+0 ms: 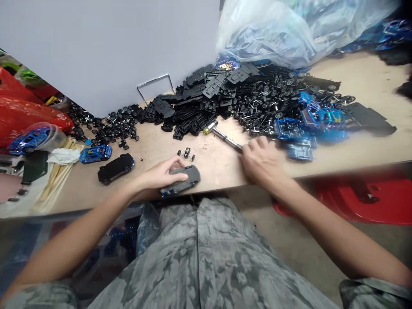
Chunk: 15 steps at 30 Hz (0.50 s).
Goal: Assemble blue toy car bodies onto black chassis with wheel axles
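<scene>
The left hand [162, 175] sits at the lower middle of the frame, its fingers [175, 168] curled over the top of a dark grey toy car [189, 177] and holding it against the near edge of the table [144, 146]. The right hand [261, 161] lies just to the right, its fingers [249, 148] closed around the end of a steel-shafted tool [225, 137] with a yellow tip, which points up and left towards the parts.

Just above the left hand lies a small wheel-and-axle piece [186, 154]. Behind it, a heap of black plastic car chassis [206, 92] and loose wheel axles [273, 103] spreads across the table, with blue chrome car bodies [307, 124] at its right end.

The toy car is close to the table edge, so a slip of the left fingers could send it over. A careless swing of the tool's tip could scatter the axles, and round wheels could easily roll off.
</scene>
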{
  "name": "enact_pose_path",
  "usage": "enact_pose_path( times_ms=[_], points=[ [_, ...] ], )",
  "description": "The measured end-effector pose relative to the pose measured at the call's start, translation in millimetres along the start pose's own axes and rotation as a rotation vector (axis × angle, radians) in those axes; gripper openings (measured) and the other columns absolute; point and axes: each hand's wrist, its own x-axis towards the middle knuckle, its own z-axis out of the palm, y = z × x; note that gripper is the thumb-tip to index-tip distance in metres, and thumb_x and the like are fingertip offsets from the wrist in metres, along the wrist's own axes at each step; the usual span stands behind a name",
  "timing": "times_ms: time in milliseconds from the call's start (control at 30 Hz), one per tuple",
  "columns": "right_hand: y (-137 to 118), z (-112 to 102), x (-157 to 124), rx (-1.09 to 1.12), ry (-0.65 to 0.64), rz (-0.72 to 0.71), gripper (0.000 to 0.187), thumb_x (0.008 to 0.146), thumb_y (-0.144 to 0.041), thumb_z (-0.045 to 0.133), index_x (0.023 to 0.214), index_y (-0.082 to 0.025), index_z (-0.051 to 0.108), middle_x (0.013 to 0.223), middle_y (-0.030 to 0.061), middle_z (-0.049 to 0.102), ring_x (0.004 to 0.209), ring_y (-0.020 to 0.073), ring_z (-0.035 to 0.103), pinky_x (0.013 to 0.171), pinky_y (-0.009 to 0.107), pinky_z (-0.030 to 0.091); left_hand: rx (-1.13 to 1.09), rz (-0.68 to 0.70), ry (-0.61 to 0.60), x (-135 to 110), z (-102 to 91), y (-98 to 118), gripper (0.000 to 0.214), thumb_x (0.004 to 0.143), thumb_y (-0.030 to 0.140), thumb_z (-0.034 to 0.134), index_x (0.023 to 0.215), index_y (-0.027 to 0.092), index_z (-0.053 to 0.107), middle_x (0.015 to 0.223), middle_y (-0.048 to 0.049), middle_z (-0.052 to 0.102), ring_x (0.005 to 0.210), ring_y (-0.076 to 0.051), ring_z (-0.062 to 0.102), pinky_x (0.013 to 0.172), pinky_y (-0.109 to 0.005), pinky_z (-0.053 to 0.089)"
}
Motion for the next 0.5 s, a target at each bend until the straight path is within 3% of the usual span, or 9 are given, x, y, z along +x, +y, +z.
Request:
enact_pose_path(
  times_ms=[100,167,233,333,433,500],
  points=[
    [8,2,-11,-0.163,-0.049,0.051,0.034,0.098,-0.007,0.032,0.098,-0.005,0.065,0.093,0.0214,0.067,0.083,0.0281,0.059,0.065,0.036,0.037,0.179,0.011,-0.001,-1,-7.4,6,0.044,0.086,0.055,0.064,0.115,0.023,0.063,0.096,-0.0060,0.074,0.082,-0.022,0.065,0.073,-0.031,0.046],
    [10,-1,-27,-0.085,-0.027,0.063,0.034,0.103,-0.016,0.032,0.101,-0.007,0.065,0.088,0.0162,0.068,0.067,0.0221,0.057,0.056,0.032,0.035,0.218,0.021,0.019,-4,-7.0,9,0.041,0.088,0.055,0.062,0.115,0.024,0.064,0.102,-0.0070,0.075,0.087,-0.024,0.066,0.077,-0.033,0.046],
    [9,-6,-48,0.133,0.025,0.009,0.032,0.106,-0.029,0.039,0.108,-0.011,0.065,0.085,0.0108,0.071,0.059,0.0182,0.058,0.052,0.030,0.039,0.215,0.038,0.046,-6,-4.2,8,0.042,0.088,0.055,0.061,0.115,0.024,0.066,0.104,-0.0072,0.076,0.090,-0.024,0.067,0.079,-0.033,0.047],
    [-1,-10,-83,0.627,0.100,-0.104,0.029,0.106,-0.029,0.047,0.127,-0.018,0.064,0.094,0.0058,0.078,0.070,0.0170,0.072,0.063,0.026,0.056,0.167,0.106,0.079,-7,0.3,3,0.043,0.088,0.054,0.061,0.117,0.023,0.067,0.107,-0.0066,0.076,0.094,-0.024,0.067,0.083,-0.033,0.048],
    [-19,-1,-108,0.797,0.220,-0.168,0.042,0.104,-0.019,0.049,0.144,-0.020,0.058,0.129,0.0094,0.075,0.109,0.0201,0.076,0.092,0.029,0.063,0.163,0.156,0.095,-6,1.7,-1,0.043,0.088,0.053,0.061,0.118,0.023,0.068,0.113,-0.0055,0.074,0.098,-0.024,0.067,0.089,-0.033,0.048],
    [-29,11,-115,0.840,0.217,-0.185,0.047,0.102,-0.015,0.050,0.148,-0.020,0.056,0.131,0.0088,0.074,0.114,0.0188,0.075,0.094,0.027,0.064,0.168,0.148,0.083,-6,0.9,-2,0.043,0.088,0.054,0.062,0.116,0.022,0.068,0.111,-0.0055,0.074,0.096,-0.023,0.066,0.088,-0.032,0.049]
  ],
)
